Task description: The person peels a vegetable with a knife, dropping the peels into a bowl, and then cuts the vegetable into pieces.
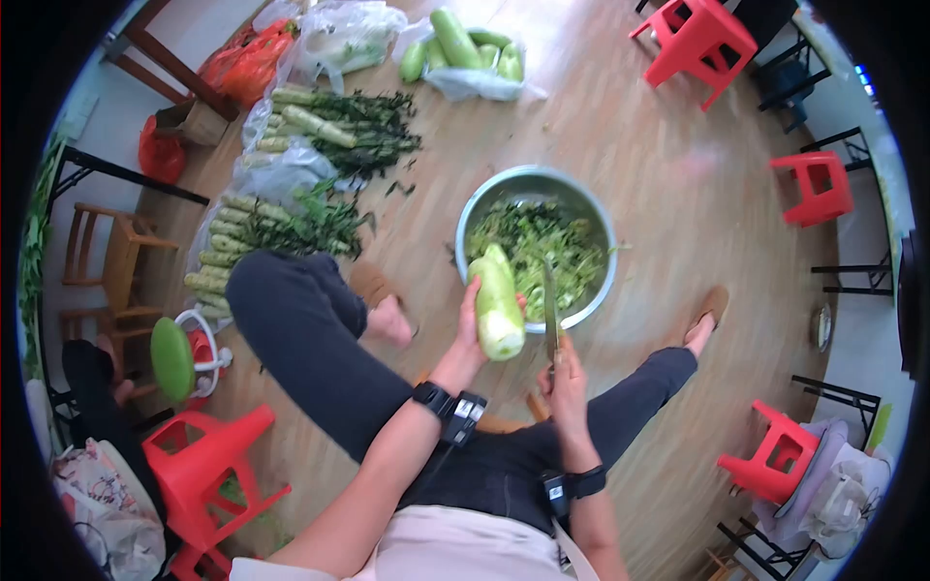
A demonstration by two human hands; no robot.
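My left hand (472, 320) wraps round a thick, pale green zucchini (499, 300) with a white end turned toward me. It is held over the near rim of a metal basin (608, 237) on the floor. My right hand (568, 378) is closed on the handle of a knife (552, 305). The blade points away from me, beside the zucchini and apart from it. Green peelings and leafy scraps (533, 242) lie in the basin.
Leafy celtuce stalks (232, 242) lie on plastic at the left. A bag of zucchini (465, 48) sits farther off, near an orange bag (250, 63). Red stools (208, 470) stand around both sides. Another person's dark-clothed leg (102, 416) shows at the left edge.
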